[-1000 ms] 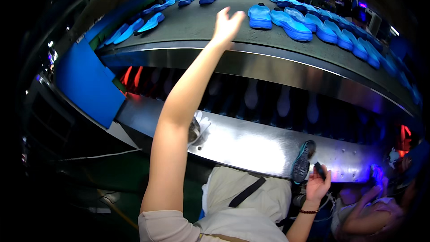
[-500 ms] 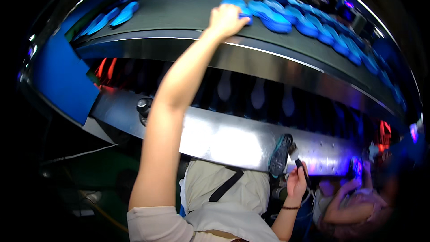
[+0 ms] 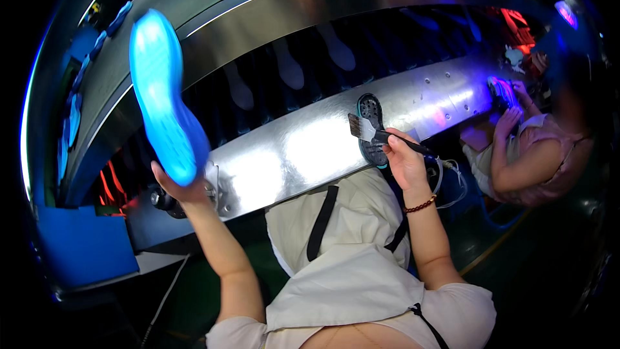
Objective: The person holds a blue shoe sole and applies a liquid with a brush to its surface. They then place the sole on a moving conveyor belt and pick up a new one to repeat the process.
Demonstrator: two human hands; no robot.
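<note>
Two soles: blue sole (image 3: 163, 100) raised, dark sole (image 3: 371, 128) on shelf (image 3: 284, 161).

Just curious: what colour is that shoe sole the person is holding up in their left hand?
Bright blue; the shoe sole shows best in the head view.

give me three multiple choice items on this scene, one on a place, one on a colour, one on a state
1. Where is the brush's bristle end?
A. over the dark sole on the metal ledge
B. on the upper belt
C. on the floor

2. What colour is the sole in the left hand?
A. red
B. bright blue
C. white

3. How does the left hand carry its sole?
A. lying flat on the ledge
B. raised, gripped at its lower end
C. tucked under the arm

Answers:
1 A: the right hand holds the brush with its bristles over the dark sole on the metal ledge.
2 B: the blue sole glows bright blue.
3 B: the left hand grips its lower end and it stands raised.
</note>
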